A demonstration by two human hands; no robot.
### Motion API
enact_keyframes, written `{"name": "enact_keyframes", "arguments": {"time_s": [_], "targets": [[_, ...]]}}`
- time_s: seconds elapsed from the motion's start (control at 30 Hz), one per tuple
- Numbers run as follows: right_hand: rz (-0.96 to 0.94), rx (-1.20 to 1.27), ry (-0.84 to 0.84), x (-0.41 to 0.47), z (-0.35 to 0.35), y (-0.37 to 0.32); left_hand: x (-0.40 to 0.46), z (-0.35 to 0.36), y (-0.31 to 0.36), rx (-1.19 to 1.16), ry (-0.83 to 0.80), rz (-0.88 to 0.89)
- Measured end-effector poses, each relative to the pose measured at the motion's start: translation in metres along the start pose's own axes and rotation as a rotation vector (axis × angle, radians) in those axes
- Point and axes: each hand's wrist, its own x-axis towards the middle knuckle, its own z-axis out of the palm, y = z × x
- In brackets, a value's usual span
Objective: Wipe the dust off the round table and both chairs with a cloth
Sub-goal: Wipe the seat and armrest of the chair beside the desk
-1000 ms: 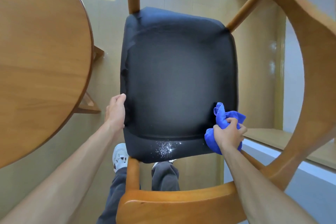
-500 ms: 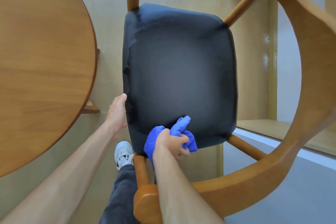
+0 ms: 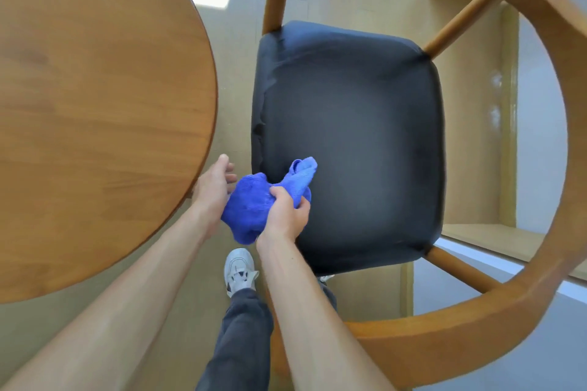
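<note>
A: What fills the view?
B: On the left, the round desk (image 3: 95,98), smooth wood with a visible grain. On the right, a chair (image 3: 540,168) with a curved wooden frame bent in a broad ring around a black padded seat (image 3: 349,143), squarish with rounded corners; round spokes join seat and ring.

A: And the cloth?
B: The blue cloth (image 3: 254,209), fuzzy and bunched, is at the seat's near left corner, covering that corner.

A: The hands?
B: The right hand (image 3: 286,216) grips the cloth, fingers curled into it. The left hand (image 3: 212,187) is beside the cloth with fingers loosely spread, between desk edge and seat.

A: Anything below?
B: Tan floor (image 3: 228,79), a dark trouser leg (image 3: 241,336), a white shoe (image 3: 238,270).
</note>
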Motion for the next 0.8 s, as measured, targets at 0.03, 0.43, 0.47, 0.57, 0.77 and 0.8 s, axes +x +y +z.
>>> {"name": "enact_keyframes", "arguments": {"time_s": [0.03, 0.43, 0.47, 0.57, 0.77, 0.8], "targets": [[-0.070, 0.014, -0.068, -0.002, -0.007, -0.015, -0.005, 0.003, 0.003, 0.026, -0.015, 0.014], [-0.104, 0.462, -0.916, -0.006, -0.075, -0.136, -0.060, 0.057, 0.038, -0.005, -0.482, 0.024], [-0.098, 0.471, -0.939, -0.006, -0.078, -0.137, -0.065, 0.061, 0.041, -0.055, -0.524, 0.023], [-0.074, 0.464, -0.947, -0.008, -0.091, -0.141, -0.074, 0.064, 0.052, -0.191, -0.670, 0.037], [-0.139, 0.366, -0.888, -0.007, -0.115, -0.157, -0.087, 0.064, 0.070, 0.026, -0.568, 0.297], [-0.148, 0.321, -0.898, -0.007, -0.119, -0.162, -0.089, 0.065, 0.072, 0.028, -0.544, 0.331]]}}
